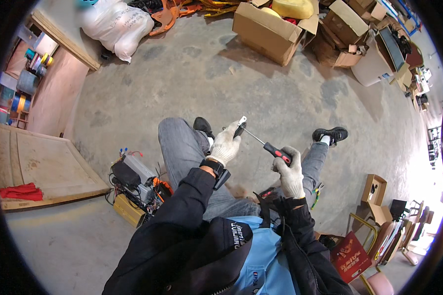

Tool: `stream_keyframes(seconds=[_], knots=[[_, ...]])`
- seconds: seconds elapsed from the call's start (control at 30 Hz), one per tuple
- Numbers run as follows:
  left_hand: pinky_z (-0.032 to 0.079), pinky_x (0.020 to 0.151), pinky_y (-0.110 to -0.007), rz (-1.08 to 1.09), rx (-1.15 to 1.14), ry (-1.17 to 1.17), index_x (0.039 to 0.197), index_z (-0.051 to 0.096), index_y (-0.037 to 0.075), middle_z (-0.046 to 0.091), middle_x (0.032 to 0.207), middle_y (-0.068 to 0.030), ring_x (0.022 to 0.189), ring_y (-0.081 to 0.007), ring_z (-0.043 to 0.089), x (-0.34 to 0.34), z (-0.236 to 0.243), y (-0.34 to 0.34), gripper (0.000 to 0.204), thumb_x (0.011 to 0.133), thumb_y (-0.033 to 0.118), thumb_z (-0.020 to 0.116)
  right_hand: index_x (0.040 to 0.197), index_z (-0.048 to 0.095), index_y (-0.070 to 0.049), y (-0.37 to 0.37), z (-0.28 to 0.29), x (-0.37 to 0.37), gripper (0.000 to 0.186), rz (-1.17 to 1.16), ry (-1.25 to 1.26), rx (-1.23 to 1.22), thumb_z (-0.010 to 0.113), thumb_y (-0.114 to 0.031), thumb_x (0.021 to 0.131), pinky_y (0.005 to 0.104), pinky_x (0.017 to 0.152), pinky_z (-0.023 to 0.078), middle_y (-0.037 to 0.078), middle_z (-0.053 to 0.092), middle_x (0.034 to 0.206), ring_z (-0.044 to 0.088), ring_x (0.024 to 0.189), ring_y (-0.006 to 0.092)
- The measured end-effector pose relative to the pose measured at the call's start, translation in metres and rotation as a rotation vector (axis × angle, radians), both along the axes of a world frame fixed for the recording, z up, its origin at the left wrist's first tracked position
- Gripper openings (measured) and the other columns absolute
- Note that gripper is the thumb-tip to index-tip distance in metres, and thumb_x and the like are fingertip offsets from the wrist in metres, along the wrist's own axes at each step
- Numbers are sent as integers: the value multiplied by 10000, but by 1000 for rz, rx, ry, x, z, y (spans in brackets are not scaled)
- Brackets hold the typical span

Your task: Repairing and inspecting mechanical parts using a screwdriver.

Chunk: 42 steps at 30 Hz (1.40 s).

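1. The grey concrete floor [192, 73] carries an open brown cardboard box [268, 32] far ahead and a bundle of dismantled electronic units with coloured wires [135, 184] beside the person's left leg.
2. The right hand [289, 172], in a white knit glove, closes its grip round the red-and-black screwdriver [268, 146] handle.
3. The left hand [225, 145], gloved alike, pinches a small white metal bracket [241, 121] at the screwdriver's tip, above the knees.

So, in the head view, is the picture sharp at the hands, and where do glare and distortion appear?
Head view: the left hand, right hand and screwdriver are fairly sharp; strong glare washes out the right rim near the small cardboard box; fisheye bending curves the wooden board toward the dark round border.
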<state>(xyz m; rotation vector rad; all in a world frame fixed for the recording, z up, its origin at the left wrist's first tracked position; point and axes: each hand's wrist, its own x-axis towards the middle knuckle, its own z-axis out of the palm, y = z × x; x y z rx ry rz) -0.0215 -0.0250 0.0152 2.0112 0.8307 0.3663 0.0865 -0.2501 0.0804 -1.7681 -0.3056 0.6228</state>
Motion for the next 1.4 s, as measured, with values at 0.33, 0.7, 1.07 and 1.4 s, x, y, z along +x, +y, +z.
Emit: stream_keyframes(seconds=[0.33, 0.7, 1.07, 1.4], knots=[[521, 1020, -505, -13, -53, 96, 1496, 531, 105, 678, 1279, -304, 1207, -488, 645, 0, 11, 0, 570, 930, 132, 598, 1399, 516, 15, 3, 1, -2, 489, -74, 40, 38, 686, -179, 984, 312, 685, 568, 106, 679, 972, 656, 751, 148], [527, 964, -533, -22, -30, 117, 1502, 517, 123, 694, 1227, -293, 1136, -495, 667, 1, 15, 0, 565, 943, 157, 591, 1401, 500, 20, -1, 3, 2, 517, -45, 218, -14, 710, -217, 992, 327, 694, 579, 132, 654, 1048, 677, 806, 154], [523, 980, -523, -22, -52, 115, 1502, 517, 116, 681, 1239, -312, 1166, -492, 659, 1, 15, 1, 569, 940, 161, 588, 1360, 554, 28, 0, 5, 4, 465, -26, 256, -20, 661, -293, 1041, 310, 643, 550, 108, 657, 1039, 640, 734, 150], [524, 991, -492, -31, -83, 145, 1503, 532, 99, 668, 1264, -323, 1183, -493, 650, 2, 16, 2, 568, 940, 149, 588, 1377, 533, 32, -2, 7, 9, 484, -6, 315, -47, 692, -225, 998, 286, 682, 550, 98, 648, 1001, 640, 744, 137]])
